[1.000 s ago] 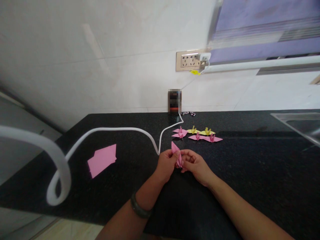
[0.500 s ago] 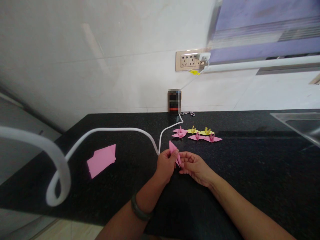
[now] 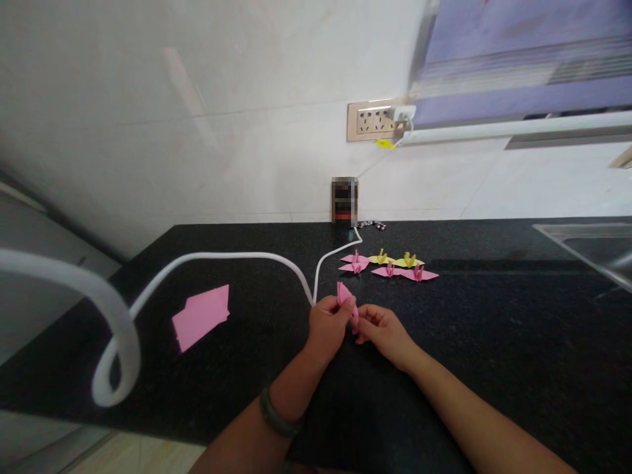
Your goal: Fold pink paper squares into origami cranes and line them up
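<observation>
Between my hands, above the dark counter, is a folded piece of pink paper (image 3: 344, 293), narrow and pointed at its far end. My left hand (image 3: 329, 327) grips it with the thumb pressed on top. At the paper's near end, the thumb and fingers of my right hand (image 3: 382, 329) pinch its lower tip; the fingers partly hide that tip. Just beyond my hands stand several folded paper cranes: pink cranes (image 3: 419, 274) in front and at the left, and yellow cranes (image 3: 407, 261) behind.
Flat pink paper sheets (image 3: 202, 317) lie on the black counter (image 3: 257, 382) to the left. A white cable (image 3: 237, 255) loops across the left side towards a pixelated device (image 3: 344, 201) at the wall. A metal sink (image 3: 592, 243) is at the far right.
My right hand has closed in on the paper's lower end, its fingers drawn together. The paper looks shorter, its near tip now folded or covered by the fingers. My left hand has barely moved.
</observation>
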`<state>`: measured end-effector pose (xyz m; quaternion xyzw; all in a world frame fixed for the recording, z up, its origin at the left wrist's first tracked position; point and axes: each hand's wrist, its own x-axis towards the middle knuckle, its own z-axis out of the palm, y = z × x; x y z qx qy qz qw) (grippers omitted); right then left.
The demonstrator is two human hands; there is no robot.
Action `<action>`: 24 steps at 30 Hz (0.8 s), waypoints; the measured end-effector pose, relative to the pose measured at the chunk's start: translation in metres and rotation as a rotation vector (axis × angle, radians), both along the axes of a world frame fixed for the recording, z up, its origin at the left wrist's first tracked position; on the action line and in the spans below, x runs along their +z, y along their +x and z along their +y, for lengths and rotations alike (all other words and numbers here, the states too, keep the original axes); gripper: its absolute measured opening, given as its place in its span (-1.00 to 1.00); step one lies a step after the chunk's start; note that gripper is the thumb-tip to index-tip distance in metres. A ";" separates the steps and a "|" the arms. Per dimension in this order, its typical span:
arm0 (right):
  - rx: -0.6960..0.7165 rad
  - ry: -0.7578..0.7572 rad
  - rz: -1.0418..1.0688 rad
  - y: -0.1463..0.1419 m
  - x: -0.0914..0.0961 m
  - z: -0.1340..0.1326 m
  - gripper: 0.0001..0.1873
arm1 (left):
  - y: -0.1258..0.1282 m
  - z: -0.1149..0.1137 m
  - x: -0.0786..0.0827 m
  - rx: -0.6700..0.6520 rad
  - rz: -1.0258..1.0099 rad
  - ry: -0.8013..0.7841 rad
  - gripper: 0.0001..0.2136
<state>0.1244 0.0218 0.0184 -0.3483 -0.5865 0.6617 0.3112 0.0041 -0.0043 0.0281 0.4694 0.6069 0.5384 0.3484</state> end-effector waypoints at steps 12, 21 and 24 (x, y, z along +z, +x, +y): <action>0.003 0.262 -0.158 0.001 0.000 -0.001 -0.70 | -0.001 -0.002 0.006 -0.007 0.206 0.080 -0.71; 0.015 0.305 -0.196 0.003 0.001 0.001 -0.72 | 0.000 0.000 -0.001 0.034 0.097 0.040 -0.73; 0.035 0.257 -0.192 0.004 0.004 0.003 -0.73 | 0.000 0.001 -0.003 0.058 0.019 0.020 -0.73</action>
